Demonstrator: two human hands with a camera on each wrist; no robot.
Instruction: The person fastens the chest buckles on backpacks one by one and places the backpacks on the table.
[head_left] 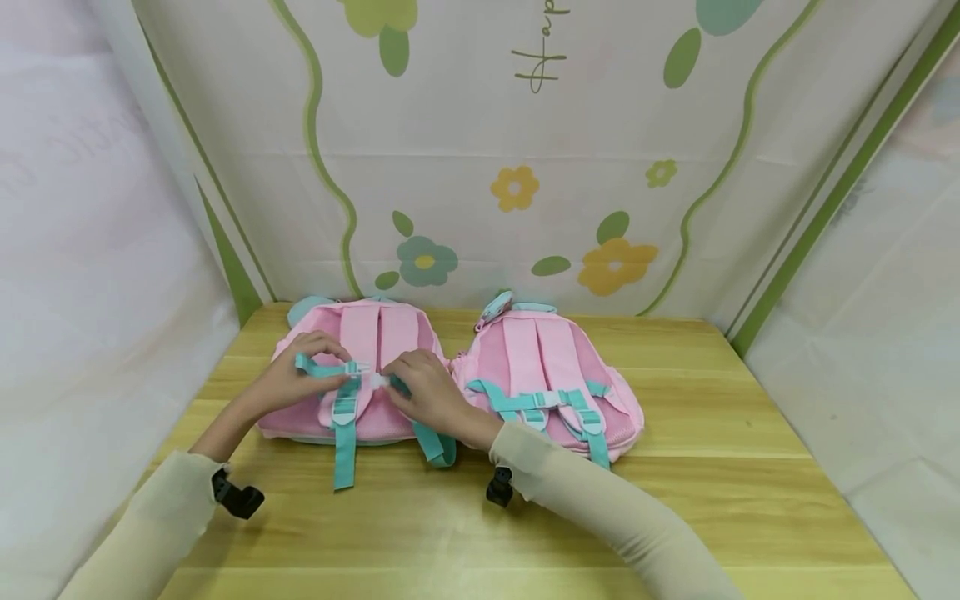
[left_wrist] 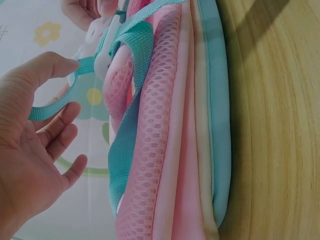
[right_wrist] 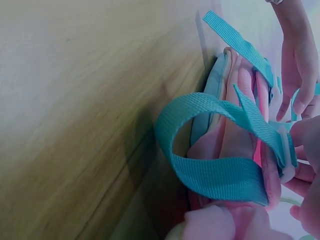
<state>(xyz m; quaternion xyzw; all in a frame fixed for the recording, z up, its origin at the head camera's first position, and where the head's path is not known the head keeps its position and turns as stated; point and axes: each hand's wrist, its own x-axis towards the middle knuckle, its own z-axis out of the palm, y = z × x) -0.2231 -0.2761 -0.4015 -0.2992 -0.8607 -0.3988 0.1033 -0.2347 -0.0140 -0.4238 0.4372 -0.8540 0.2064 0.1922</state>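
Note:
Two pink backpacks lie strap side up on a wooden table. My left hand pinches the teal chest strap of the left backpack. My right hand pinches the other strap half at the white buckle, and the two halves meet between my hands. In the left wrist view, thumb and forefinger of my left hand hold the teal strap beside the backpack's mesh side. In the right wrist view, my right hand holds the buckle above a teal strap loop.
The right backpack lies close beside the left one, its teal chest strap joined across. Floral backdrop walls close in the table at the back and sides. Black wrist camera mounts sit under both sleeves.

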